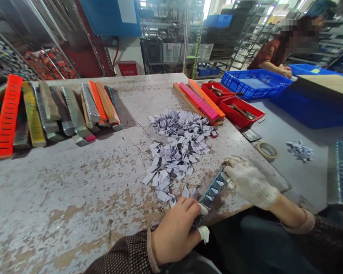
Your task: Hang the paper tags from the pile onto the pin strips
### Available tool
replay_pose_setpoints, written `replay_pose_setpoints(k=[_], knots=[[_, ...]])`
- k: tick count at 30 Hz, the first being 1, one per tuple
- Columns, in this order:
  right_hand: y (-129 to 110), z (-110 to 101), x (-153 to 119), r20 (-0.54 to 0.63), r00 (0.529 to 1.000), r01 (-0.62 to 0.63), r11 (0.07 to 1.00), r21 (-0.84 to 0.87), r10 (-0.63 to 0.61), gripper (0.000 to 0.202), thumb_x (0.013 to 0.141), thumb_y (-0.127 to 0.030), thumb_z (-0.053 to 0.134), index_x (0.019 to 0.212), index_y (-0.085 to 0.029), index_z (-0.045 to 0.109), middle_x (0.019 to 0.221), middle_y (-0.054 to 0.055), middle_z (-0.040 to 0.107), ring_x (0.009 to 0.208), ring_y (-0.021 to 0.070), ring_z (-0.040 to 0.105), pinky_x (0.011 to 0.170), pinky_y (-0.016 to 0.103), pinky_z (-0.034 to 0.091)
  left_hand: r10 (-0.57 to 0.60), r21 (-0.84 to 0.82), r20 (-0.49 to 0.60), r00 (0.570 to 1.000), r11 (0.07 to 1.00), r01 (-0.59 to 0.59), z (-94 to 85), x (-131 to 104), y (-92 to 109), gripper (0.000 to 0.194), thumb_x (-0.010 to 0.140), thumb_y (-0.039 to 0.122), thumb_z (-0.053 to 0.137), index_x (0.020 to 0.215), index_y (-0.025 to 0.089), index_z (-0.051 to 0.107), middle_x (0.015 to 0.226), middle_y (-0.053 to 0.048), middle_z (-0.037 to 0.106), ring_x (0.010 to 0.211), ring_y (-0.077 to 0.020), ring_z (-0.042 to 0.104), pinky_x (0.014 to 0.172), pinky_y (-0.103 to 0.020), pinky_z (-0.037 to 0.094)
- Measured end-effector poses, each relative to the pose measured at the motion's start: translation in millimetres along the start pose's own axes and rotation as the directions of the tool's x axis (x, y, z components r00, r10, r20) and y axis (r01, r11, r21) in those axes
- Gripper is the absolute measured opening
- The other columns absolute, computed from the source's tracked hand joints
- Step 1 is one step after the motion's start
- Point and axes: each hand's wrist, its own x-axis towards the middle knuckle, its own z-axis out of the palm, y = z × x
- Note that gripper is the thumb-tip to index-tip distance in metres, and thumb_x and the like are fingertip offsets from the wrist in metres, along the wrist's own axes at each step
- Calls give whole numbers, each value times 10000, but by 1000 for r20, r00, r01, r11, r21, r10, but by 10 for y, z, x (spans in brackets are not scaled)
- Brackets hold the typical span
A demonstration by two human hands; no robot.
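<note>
A narrow teal-blue slotted bar (215, 188) lies slanted at the table's front edge, with several small white pieces standing out of it along its length. My left hand (175, 230), bare with white wrapping on the thumb and a fingertip, is closed around the bar's near end. At the far end, my right hand (250, 182) in a white knitted glove grips the bar with bent fingers; its fingertips are partly hidden. Just beyond the bar spreads a loose pile of folded white paper-like pieces (175, 152).
Slotted orange bars (8, 114) and wooden blocks line the left. Pink and orange bars (198, 101) lie behind the pile. Red trays (241, 112) with tools, a tape roll (266, 151) and blue crates (257, 83) stand right. A person (274, 55) works behind them.
</note>
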Motion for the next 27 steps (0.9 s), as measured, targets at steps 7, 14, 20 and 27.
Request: replay_pose_setpoints(k=[7,14,20,27], knots=[[-61,102,27,11,1000,1,997,80,-2,132,903,-151,550,802,-178,631,921,113,641,881,268,598,890,422,503,20,55,-2,1000,998,-19,28,-13,-23,264,804,160,702,1024,219,570,1161,-70,645,1062,-268,549,912,-385,487],[-310,160,-58,-106,990,-61,964,259,91,207,980,-256,547,777,-226,577,899,69,636,871,227,622,923,403,541,61,-29,-14,998,998,-62,-279,-148,-41,291,903,465,721,1042,224,637,1039,-47,698,944,-221,645,827,-315,507],[-193,125,-207,-172,919,-234,844,483,354,168,1026,-246,462,972,-212,618,1002,74,677,880,199,682,782,363,594,86,656,-169,982,753,47,-535,711,63,156,950,222,605,1083,146,633,1106,-132,696,1049,-306,621,910,-433,482],[-184,8,-557,-241,899,-211,843,495,366,134,998,-239,504,930,-240,619,1140,108,676,915,205,710,703,314,605,51,742,-185,981,662,106,-572,1372,-224,218,966,158,538,1095,36,665,1139,-274,686,1121,-394,614,967,-548,434]])
